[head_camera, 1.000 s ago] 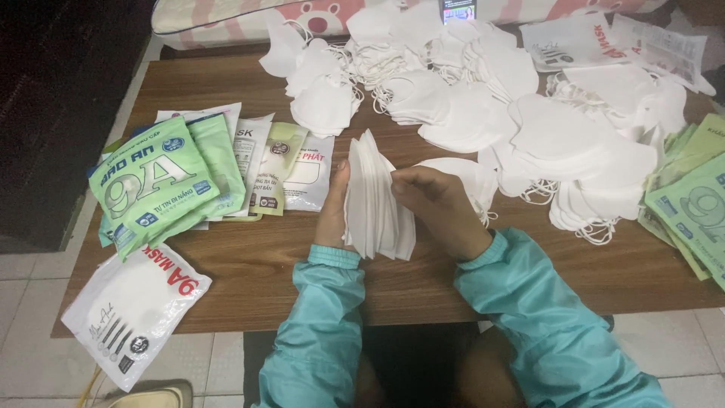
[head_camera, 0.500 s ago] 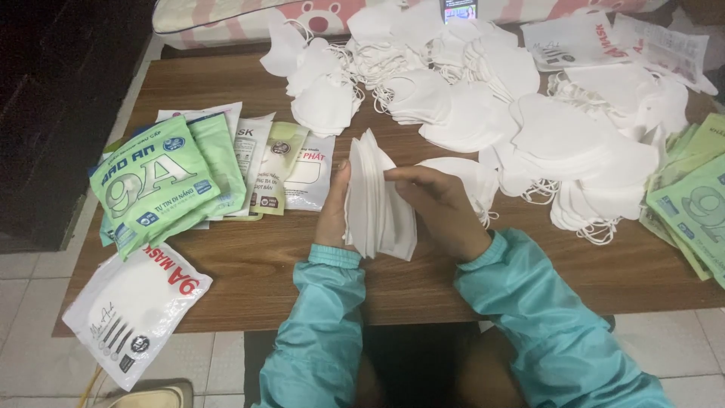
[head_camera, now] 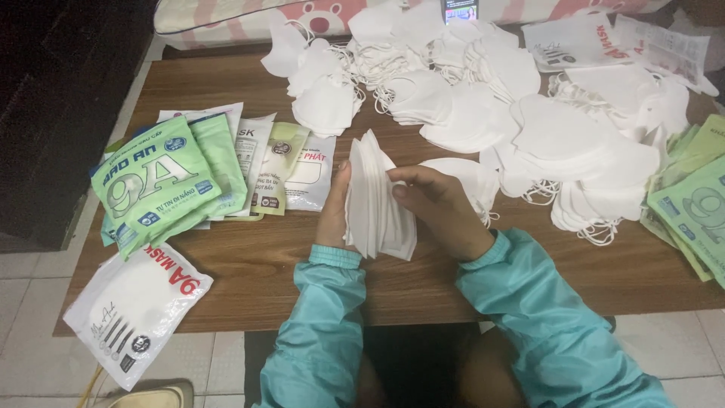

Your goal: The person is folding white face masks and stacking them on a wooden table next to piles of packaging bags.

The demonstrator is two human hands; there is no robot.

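The person is sitting at a low wooden counter (head_camera: 249,272) and holding a stack of white masks (head_camera: 377,200) on its edge, just above the wood near the front middle. The left hand (head_camera: 334,211) is pressing flat against the back of the stack, likely so the masks are not tipping over. The right hand (head_camera: 438,208) is closing around the front, with the thumb (head_camera: 404,196) pinching the stack, so both sets of fingers are gripping the masks between them. Standing the masks up like this is probably helping to keep their edges even.

A big loose pile of white masks (head_camera: 529,121) is lying across the back of the counter, close enough to reach. Green packets (head_camera: 155,181) are lying fanned out on the left, and more green packets (head_camera: 691,204) are sitting at the right edge. A white mask bag (head_camera: 132,306) is hanging partly over the front left corner.
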